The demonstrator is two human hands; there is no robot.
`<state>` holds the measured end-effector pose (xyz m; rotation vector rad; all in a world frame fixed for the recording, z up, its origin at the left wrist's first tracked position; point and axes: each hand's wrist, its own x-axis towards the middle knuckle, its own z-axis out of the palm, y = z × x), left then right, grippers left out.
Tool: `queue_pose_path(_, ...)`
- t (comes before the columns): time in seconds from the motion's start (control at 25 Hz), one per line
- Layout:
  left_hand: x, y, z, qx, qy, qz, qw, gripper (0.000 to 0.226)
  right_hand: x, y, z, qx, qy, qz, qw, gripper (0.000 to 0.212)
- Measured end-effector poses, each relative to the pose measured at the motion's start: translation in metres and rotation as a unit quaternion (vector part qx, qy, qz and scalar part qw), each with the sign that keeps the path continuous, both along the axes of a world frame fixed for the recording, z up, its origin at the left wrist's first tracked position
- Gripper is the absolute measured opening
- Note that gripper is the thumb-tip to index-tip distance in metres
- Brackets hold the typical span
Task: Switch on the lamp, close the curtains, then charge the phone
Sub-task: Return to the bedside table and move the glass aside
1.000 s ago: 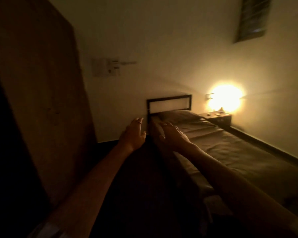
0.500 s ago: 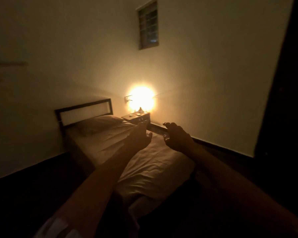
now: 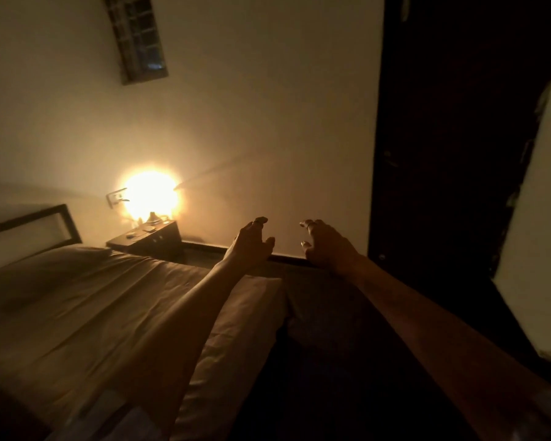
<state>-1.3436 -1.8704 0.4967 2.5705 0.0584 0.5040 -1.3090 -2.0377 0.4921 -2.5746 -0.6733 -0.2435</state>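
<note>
The lamp [image 3: 150,194] glows bright on a small bedside table [image 3: 147,238] at the back left of a dark room. Small items lie on that table top; I cannot tell whether one is the phone. A wall socket plate [image 3: 115,197] sits just left of the lamp. My left hand [image 3: 252,245] and my right hand [image 3: 326,245] are stretched out in front of me, side by side and apart, fingers curled loosely, holding nothing. They hang over the foot end of the bed, well right of the lamp. No curtains show.
A bed [image 3: 93,307] with a pillow [image 3: 42,265] and a dark-framed headboard [image 3: 29,227] fills the lower left. A small high window [image 3: 137,36] is in the far wall. A tall dark door or opening [image 3: 452,138] stands at the right. The floor ahead is dark.
My view has swung to the right: the wardrobe is gone from sight, the bed and lamp have slid left, and the dark door has come in. Both hands stay out in front, empty.
</note>
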Motion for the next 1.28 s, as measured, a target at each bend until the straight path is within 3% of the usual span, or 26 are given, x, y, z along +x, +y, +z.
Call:
queue_pose_path(0.4,0.199,-0.003,-0.022,-0.145,0.031,-0.018,0.989,0.049,0.176,-0.012,-0.028,-0.008,0.034,-0.071,0.997,0.053)
queue_pose_path(0.92,0.512,-0.041,-0.011,-0.225,0.017,-0.001,0.974,0.04,0.506,-0.061,-0.011,-0.02,0.028,-0.075,0.997,0.052)
queue_pose_path(1.28,0.704,0.017,-0.006,-0.253,-0.015,0.037,0.967,0.035,0.705,-0.008,-0.012,-0.031,0.025,-0.034,0.999,0.053)
